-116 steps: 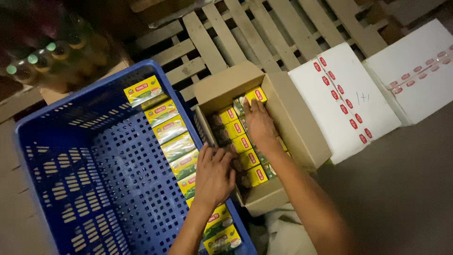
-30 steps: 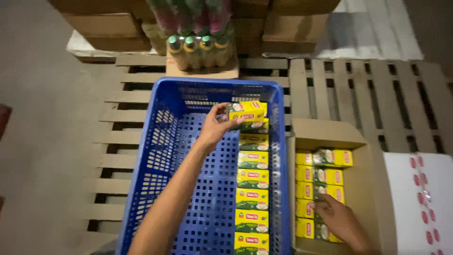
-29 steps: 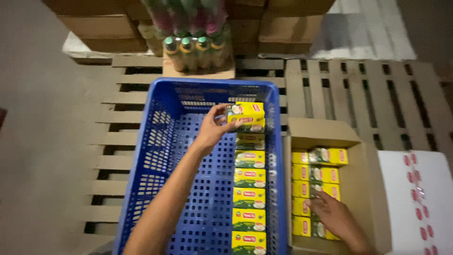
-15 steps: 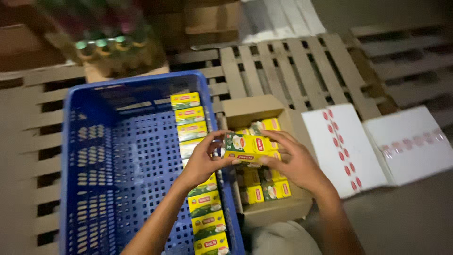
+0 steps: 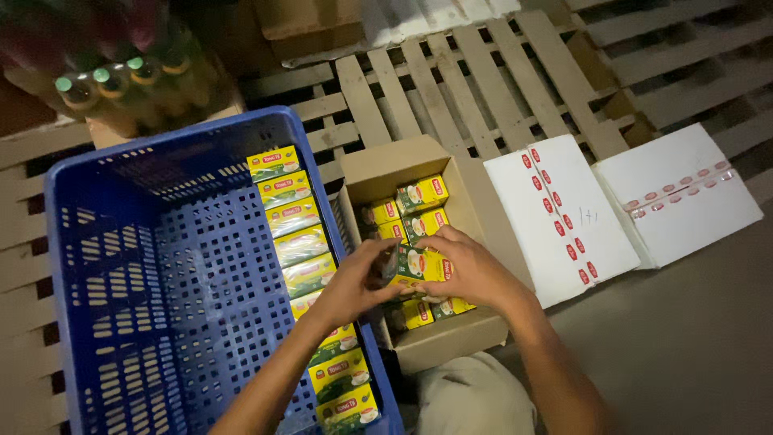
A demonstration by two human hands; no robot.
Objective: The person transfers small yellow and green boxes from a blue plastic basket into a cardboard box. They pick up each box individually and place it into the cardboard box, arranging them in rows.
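- Your left hand and right hand both close around one yellow-green packet, held between them.
- The packet sits just above the open cardboard box, over more packets packed inside.
- A row of packets lines the right wall of the blue crate beside the box.
- Two white boxes lie to the right, on the floor.

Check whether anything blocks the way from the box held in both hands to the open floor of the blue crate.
Nothing visible does. The small yellow-and-green box, held by both hands over the brown cardboard carton, has only the blue plastic crate's rim and the row of matching boxes along the near wall to pass over.
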